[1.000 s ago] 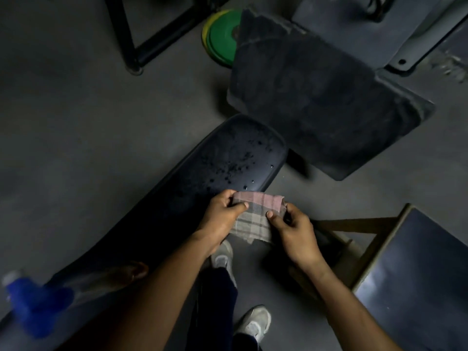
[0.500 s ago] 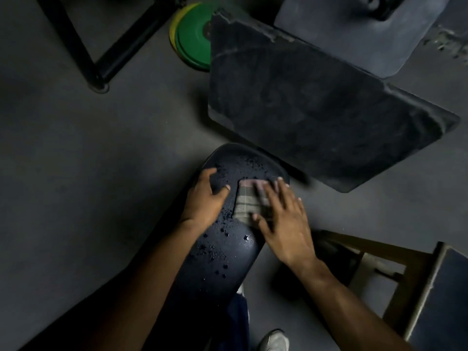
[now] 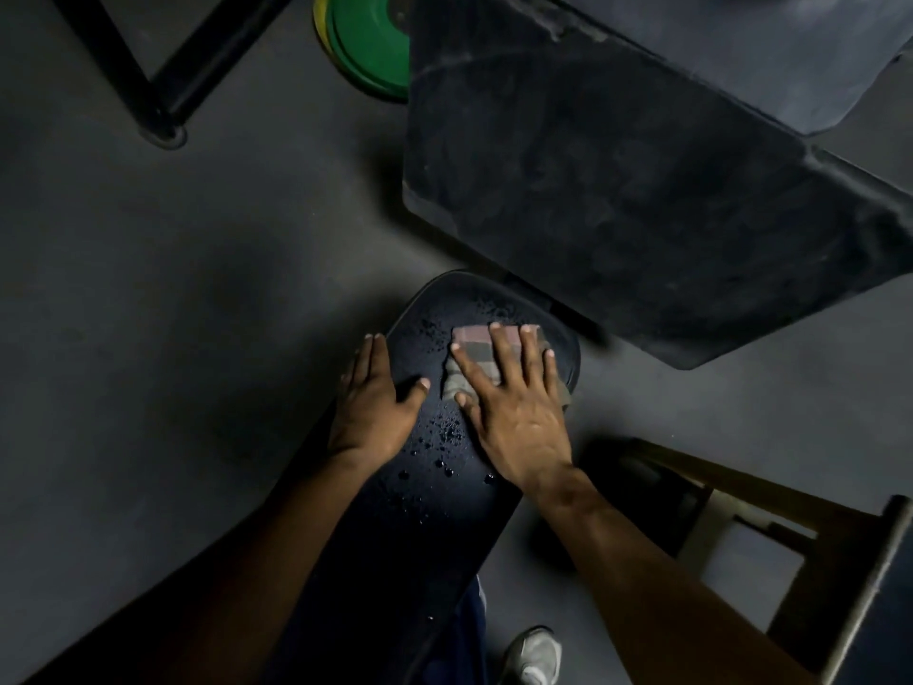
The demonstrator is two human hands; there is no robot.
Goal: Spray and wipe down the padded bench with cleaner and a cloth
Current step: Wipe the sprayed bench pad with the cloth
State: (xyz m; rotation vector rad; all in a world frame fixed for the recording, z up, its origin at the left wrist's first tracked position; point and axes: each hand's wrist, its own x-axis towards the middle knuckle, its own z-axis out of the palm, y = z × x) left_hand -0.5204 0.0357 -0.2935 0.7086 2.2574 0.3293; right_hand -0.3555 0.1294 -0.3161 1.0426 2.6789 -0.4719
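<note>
Dim grey floor (image 3: 173, 299) fills most of the view, with a black metal frame (image 3: 163, 76) standing at the upper left and a green weight plate (image 3: 368, 47) lying flat beside it, a yellow rim showing at its edge. A large dark pad (image 3: 617, 180), dusty and scuffed, slants across the upper right. Below it, the padded bench (image 3: 444, 511) runs from the lower left up to a rounded end near the middle; its glossy black surface is dotted with droplets (image 3: 442, 437) of liquid.

On that rounded end lies the cloth (image 3: 474, 341), folded and checked in pink and grey. The right hand (image 3: 518, 412) rests flat on top of it, fingers (image 3: 501, 348) spread apart and pressing down, so only the far and left parts of the cloth show. The left hand (image 3: 370, 402) sits on the bench's left edge just beside it, fingers together over the side and thumb laid across the surface toward the cloth, not touching it.

At the lower right stands a wooden stool (image 3: 815, 561), and a pale shoe (image 3: 536, 655) shows on the floor near the bottom edge.
</note>
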